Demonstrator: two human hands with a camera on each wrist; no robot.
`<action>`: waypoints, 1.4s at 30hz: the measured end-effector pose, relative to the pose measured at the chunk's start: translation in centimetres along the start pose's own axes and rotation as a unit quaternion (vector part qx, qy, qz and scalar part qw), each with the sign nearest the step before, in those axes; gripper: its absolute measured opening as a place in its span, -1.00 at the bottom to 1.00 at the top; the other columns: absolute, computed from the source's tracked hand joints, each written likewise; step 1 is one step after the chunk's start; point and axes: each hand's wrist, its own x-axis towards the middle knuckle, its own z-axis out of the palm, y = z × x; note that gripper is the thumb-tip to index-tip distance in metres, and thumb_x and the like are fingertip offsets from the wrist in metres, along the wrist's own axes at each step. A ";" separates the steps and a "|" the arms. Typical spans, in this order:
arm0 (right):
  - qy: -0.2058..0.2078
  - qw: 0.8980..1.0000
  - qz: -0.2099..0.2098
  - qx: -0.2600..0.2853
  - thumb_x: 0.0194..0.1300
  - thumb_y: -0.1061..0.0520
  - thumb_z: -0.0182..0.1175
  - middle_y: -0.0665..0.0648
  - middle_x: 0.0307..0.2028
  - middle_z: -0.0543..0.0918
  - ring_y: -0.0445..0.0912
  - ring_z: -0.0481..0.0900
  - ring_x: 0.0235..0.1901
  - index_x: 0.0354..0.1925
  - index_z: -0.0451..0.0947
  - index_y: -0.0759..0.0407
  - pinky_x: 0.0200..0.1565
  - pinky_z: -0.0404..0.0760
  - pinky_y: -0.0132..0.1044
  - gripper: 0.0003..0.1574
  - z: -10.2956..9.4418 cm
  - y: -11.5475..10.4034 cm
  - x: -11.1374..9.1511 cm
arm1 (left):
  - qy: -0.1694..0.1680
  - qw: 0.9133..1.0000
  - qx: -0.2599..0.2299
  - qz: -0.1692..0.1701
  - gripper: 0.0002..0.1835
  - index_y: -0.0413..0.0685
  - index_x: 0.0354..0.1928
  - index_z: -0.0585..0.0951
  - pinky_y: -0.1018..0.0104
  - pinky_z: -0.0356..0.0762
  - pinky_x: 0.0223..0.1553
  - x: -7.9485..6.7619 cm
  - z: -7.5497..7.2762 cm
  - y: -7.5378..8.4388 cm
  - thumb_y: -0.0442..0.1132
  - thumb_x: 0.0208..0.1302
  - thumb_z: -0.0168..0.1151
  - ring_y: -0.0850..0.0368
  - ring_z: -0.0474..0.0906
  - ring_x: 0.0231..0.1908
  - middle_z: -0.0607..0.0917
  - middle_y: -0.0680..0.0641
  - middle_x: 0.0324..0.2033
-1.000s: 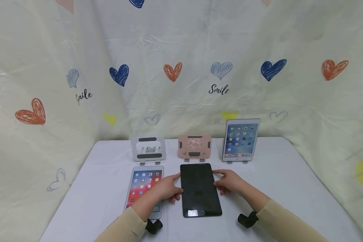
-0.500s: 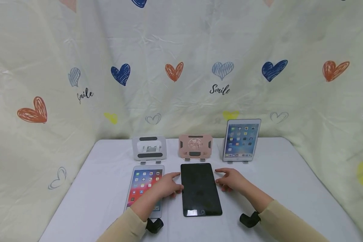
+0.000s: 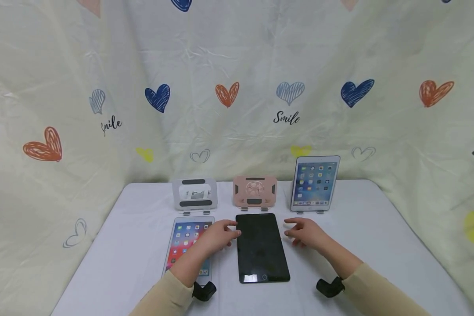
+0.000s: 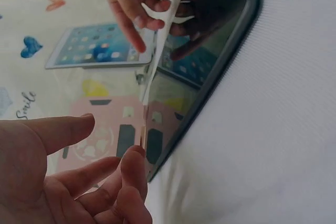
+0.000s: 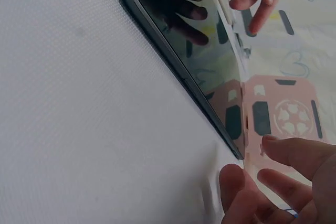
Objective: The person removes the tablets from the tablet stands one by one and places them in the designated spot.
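A black tablet (image 3: 262,250) lies flat, its dark screen facing up, in the middle of the table. My left hand (image 3: 218,235) is at its upper left edge, fingers loosely bent and holding nothing; in the left wrist view a gap parts the thumb (image 4: 73,129) from the fingers. Whether a fingertip still touches the tablet is unclear. To the right of the tablet, my right hand (image 3: 306,231) hovers apart from it with thumb and fingers spread. Beneath my left forearm lies a white tablet (image 3: 183,239) with a lit home screen, partly covered.
Behind the black tablet stands a pink tablet stand (image 3: 254,192), with a grey-white stand (image 3: 194,194) to its left. Another white tablet (image 3: 315,183) leans upright on a stand at the back right. A patterned curtain (image 3: 245,136) hangs behind the white table (image 3: 359,245).
My right hand has drawn off the black tablet's right edge, outward to the right. My left hand has shifted slightly up along the left edge. The tablet has stayed put.
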 end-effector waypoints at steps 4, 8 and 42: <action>0.003 1.000 -0.002 0.006 0.31 0.09 0.32 0.10 -0.31 0.63 -0.04 0.60 -0.44 0.26 0.50 0.19 -0.36 0.62 -0.18 -0.42 -0.4 0.1 -0.2 | -0.001 1.000 -0.007 0.011 -0.49 0.01 0.25 0.55 0.22 0.55 -0.38 -0.1 0.1 0.7 0.01 0.32 0.30 -0.02 0.59 -0.40 0.65 -0.05 -0.34; 0.006 1.000 -0.006 0.013 0.31 0.09 0.31 0.12 -0.27 0.62 -0.04 0.62 -0.42 0.28 0.47 0.21 -0.34 0.64 -0.17 -0.39 -1.0 0.3 -0.5 | 0.004 1.000 -0.016 0.014 -0.52 0.01 0.23 0.56 0.22 0.53 -0.39 0.2 0.5 1.0 0.00 0.34 0.29 -0.03 0.58 -0.41 0.66 -0.08 -0.34; 0.078 0.993 -0.084 0.015 0.45 -0.04 0.17 0.33 0.01 0.57 0.07 0.62 -0.16 0.42 0.28 0.27 -0.25 0.63 -0.23 -0.27 -7.7 3.3 0.2 | 0.077 0.987 -0.087 0.113 -0.60 -0.05 0.22 0.58 0.04 0.52 0.03 4.0 4.4 4.6 -0.10 0.42 0.19 0.09 0.60 -0.09 0.68 0.02 -0.09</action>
